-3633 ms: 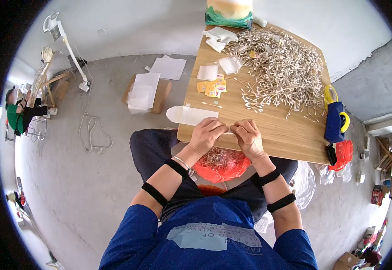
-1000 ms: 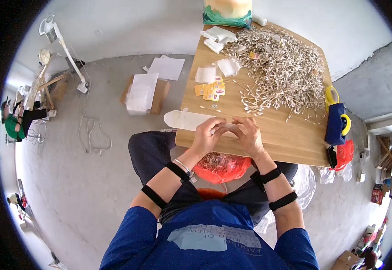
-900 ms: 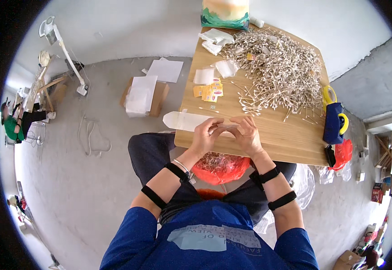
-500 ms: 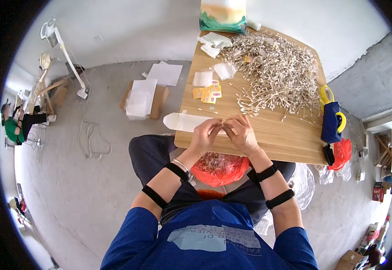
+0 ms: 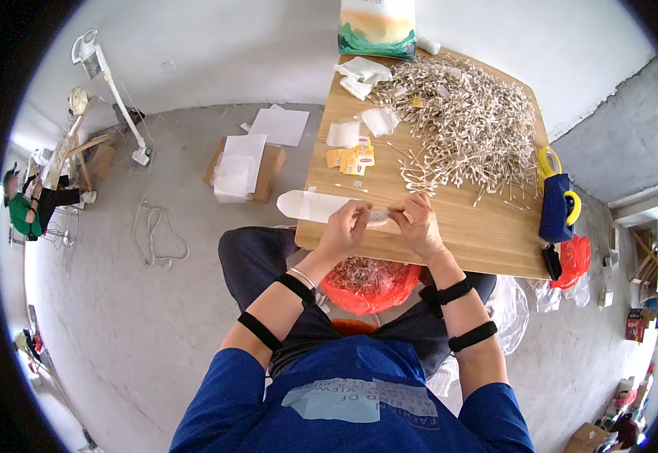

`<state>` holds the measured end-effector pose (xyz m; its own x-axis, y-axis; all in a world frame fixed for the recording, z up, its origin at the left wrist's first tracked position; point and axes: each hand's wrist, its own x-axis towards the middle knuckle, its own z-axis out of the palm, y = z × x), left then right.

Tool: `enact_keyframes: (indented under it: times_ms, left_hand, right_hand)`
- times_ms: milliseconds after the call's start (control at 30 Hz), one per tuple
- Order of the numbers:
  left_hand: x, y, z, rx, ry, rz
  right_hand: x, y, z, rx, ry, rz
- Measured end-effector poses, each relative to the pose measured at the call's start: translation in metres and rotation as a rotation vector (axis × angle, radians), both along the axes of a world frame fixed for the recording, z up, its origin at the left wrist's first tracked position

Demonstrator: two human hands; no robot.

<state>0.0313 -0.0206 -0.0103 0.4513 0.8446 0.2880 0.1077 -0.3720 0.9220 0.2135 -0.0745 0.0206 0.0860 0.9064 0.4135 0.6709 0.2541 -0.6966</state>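
My left hand (image 5: 346,226) is closed in a pinch at the table's near edge, over a long white strip (image 5: 318,205) whose pointed end sticks out past the left edge. My right hand (image 5: 418,225) pinches too, a little to the right. Stretched between both sets of fingertips is a small pale piece (image 5: 378,217) that looks like a clear plastic bag; its details are too small to make out. Just beyond the hands lie loose cotton swabs (image 5: 420,181), spilling from a large heap of cotton swabs (image 5: 469,124). A single swab (image 5: 350,187) lies beyond the strip.
Yellow-and-white cards (image 5: 355,157) and clear plastic bags (image 5: 380,121) lie on the table's left side. A blue tape dispenser (image 5: 556,208) stands at the right edge. Below the near edge hangs a red bag (image 5: 370,291) of swabs. A cardboard box (image 5: 268,170) with white sheets stands left.
My hands have drawn apart, the right one moving slightly right, and the pale piece between the fingertips now shows. The view has shifted slightly.
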Motion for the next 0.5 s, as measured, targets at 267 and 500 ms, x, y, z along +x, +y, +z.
enact_keyframes:
  times_ms: [267, 500]
  left_hand:
    - [0.009, 0.002, 0.007, -0.041, -0.013, -0.077]
    - [0.009, -0.002, 0.012, -0.136, -0.007, -0.080]
  right_hand:
    - [0.005, -0.005, 0.003, 0.009, -0.034, -0.001]
    - [-0.001, -0.004, 0.001, -0.112, 0.011, 0.018]
